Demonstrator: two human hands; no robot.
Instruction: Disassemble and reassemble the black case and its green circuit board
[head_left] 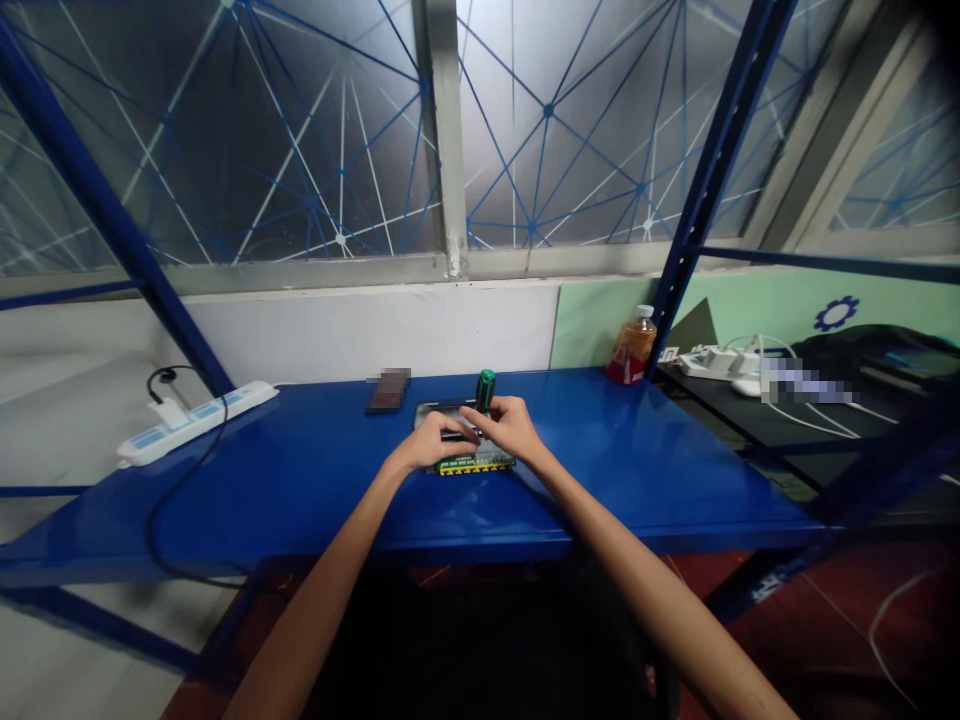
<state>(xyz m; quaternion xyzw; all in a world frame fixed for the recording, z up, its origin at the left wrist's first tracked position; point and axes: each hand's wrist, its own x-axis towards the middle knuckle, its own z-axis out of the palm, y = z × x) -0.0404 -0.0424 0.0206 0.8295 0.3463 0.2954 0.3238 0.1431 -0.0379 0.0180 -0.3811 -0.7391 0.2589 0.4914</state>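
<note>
A case or tray (pixel 429 409) with a dark back edge lies on the blue table (pixel 300 470). Along its front runs a green piece with a yellow-and-black edge (pixel 476 467). A screwdriver with a green and black handle (pixel 486 388) stands nearly upright over the case. My right hand (pixel 510 425) has its fingers closed round the lower part of the screwdriver. My left hand (pixel 439 442) rests over the left part of the case, its thumb and fingers bent towards something small that I cannot make out. The screwdriver's tip is hidden by the hands.
A dark flat object (pixel 388 391) lies behind and left of the case. A white power strip (pixel 199 424) with a black cable is at the left. A bottle (pixel 632 347) stands at the back right, near a blue post. Chargers and cables lie on a black surface further right.
</note>
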